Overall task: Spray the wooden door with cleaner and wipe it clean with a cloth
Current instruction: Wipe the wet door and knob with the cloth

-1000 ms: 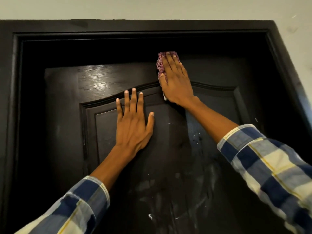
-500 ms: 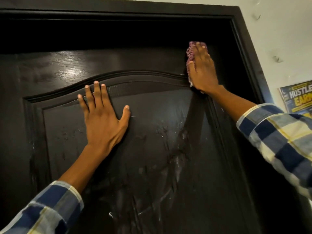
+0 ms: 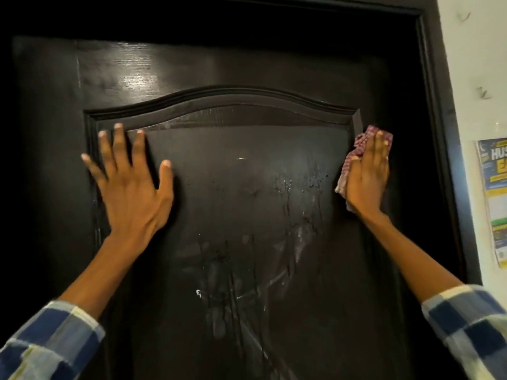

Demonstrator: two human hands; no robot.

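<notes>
The dark wooden door [image 3: 247, 187] fills the view, with an arched raised panel and wet streaks of cleaner running down its middle. My right hand [image 3: 367, 176] presses a red-and-white checked cloth [image 3: 356, 149] flat against the panel's right edge moulding. My left hand [image 3: 129, 182] lies flat on the left side of the panel, fingers spread, holding nothing. No spray bottle is in view.
The black door frame [image 3: 436, 133] runs down the right side. Beyond it is a white wall [image 3: 472, 64] with a printed poster [image 3: 493, 198] stuck on it. Both forearms wear blue, white and yellow checked sleeves.
My right hand has slid the cloth from the top of the door to the right and then down along the panel's right edge. The left hand stays on the panel.
</notes>
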